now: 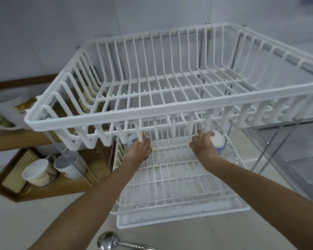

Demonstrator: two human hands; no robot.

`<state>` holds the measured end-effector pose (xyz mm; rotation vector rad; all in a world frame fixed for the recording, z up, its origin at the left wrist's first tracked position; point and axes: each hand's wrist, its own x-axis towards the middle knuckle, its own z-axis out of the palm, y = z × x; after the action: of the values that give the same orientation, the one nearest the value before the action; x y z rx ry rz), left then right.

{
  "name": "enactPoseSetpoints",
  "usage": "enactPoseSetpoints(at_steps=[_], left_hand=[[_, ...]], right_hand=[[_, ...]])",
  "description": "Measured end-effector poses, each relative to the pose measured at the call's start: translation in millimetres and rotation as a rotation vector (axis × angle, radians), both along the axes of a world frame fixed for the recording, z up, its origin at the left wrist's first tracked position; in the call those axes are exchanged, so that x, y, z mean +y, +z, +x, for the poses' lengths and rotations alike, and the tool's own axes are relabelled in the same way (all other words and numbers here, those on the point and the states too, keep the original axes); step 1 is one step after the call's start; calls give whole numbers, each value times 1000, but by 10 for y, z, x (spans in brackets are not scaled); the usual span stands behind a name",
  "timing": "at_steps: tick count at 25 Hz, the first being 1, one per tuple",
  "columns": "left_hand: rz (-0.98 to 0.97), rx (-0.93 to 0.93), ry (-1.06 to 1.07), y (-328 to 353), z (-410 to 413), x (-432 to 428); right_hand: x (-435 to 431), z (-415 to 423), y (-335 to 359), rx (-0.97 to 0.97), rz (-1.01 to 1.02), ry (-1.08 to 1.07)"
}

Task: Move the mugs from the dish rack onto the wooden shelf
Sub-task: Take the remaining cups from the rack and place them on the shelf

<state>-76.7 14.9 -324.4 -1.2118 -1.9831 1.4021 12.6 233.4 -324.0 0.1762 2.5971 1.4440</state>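
A white two-tier wire dish rack (170,112) fills the middle of the view. Both my arms reach under its upper basket onto the lower tier (170,177). My left hand (139,150) is closed around a white mug (132,139) at the lower tier's back left. My right hand (203,145) grips a white mug with a blue band (219,141), upside down, at the back right. On the wooden shelf (61,186) at the left stand a marbled white mug (38,173) and a white mug with a yellow mark (67,166).
A drip tray (179,221) lies under the rack. A metal ladle (108,240) rests on the counter at the bottom edge. A woven box (16,174) sits on the shelf's left; a white jug (9,105) stands on the upper shelf. The upper basket overhangs both hands.
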Motion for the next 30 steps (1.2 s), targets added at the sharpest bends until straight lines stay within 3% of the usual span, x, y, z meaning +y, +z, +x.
enactPoseSetpoints(at_steps=[3,6,8,10,11,13,15,18,21,25,30], left_hand=[[389,-108,-145,182,305,4],[739,-380,69,295,672,-1],[964,-591,185,274,964,-101],[1305,-844,176,308,1262,-331],[1457,-1017,186,346,1415,-482],[1594,-1260,197,437,1686,-818],[1639,-1328,174,484,1833,-1174],[1761,-1433,11,493,1824,-1750],[1918,-1400,-132,503,1675,-2286],[2104,-1245,7,482,1297,-2843],[2039,-1088,231,369,794,-3234]], right_hand=[[-34,149,173,161,-202,-67],[-87,325,431,256,-541,-172],[-118,494,690,348,-1010,-270],[-174,705,788,462,-1782,-313],[-221,858,790,588,-2076,-307],[-366,1156,715,759,-2437,-291],[-603,1357,626,646,-2726,-159],[-1110,1500,610,541,-2842,41],[-1703,1568,709,470,-2826,198],[-2483,1437,884,484,-2672,301],[-3350,861,1185,783,-2504,298]])
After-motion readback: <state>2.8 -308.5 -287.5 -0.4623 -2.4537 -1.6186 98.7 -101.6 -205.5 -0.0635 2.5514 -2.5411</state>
